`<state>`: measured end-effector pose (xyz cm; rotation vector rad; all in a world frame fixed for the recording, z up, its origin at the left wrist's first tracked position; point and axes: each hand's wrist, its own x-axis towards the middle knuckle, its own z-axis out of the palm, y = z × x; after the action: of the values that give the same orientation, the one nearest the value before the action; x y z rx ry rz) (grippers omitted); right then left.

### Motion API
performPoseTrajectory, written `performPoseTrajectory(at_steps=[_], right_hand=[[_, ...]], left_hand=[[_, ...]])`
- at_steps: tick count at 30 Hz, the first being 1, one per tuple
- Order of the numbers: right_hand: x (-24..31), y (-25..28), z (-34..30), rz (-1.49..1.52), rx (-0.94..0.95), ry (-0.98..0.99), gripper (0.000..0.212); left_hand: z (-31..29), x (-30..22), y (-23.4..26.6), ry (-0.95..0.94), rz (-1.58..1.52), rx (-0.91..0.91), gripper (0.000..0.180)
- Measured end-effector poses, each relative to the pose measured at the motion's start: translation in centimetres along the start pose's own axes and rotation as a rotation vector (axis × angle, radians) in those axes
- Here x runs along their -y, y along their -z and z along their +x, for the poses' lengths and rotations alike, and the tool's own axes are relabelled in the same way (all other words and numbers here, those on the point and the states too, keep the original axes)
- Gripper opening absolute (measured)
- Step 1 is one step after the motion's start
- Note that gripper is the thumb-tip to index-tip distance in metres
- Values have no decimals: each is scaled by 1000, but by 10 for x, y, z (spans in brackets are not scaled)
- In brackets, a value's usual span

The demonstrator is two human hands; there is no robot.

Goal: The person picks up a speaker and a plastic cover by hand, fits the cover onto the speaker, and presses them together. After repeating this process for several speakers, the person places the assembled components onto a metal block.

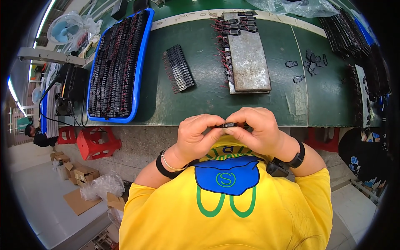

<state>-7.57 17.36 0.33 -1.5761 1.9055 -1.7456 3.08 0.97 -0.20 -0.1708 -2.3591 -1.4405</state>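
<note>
Grip narrow: left hand (195,135), right hand (255,129) pinch small black part (228,124) between fingertips, at chest.

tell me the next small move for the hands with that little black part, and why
Probably press it together: the left hand and right hand pinch the small black part between their fingertips, close to the chest, off the green table.

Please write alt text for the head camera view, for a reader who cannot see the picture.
A person in a yellow shirt holds a small black part between the fingertips of the left hand and right hand, close to the near edge of a green workbench. On the bench are a blue tray full of black parts with red wires, a smaller row of such parts, and a grey metal plate.
</note>
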Motion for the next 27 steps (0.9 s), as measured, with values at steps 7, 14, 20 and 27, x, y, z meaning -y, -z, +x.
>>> performPoseTrajectory(at_steps=[7,14,20,27], right_hand=[[4,1,-4,159,-46,-197,24],[-3,4,-4,-55,-34,38,21],[-3,2,-3,-101,-40,97,21],[-1,0,-3,-214,-18,213,22]], left_hand=[[-4,0,2,121,-183,24,15],[-4,-1,-3,189,-279,-20,19],[9,-2,3,-84,16,44,22],[10,1,2,-172,65,68,26]])
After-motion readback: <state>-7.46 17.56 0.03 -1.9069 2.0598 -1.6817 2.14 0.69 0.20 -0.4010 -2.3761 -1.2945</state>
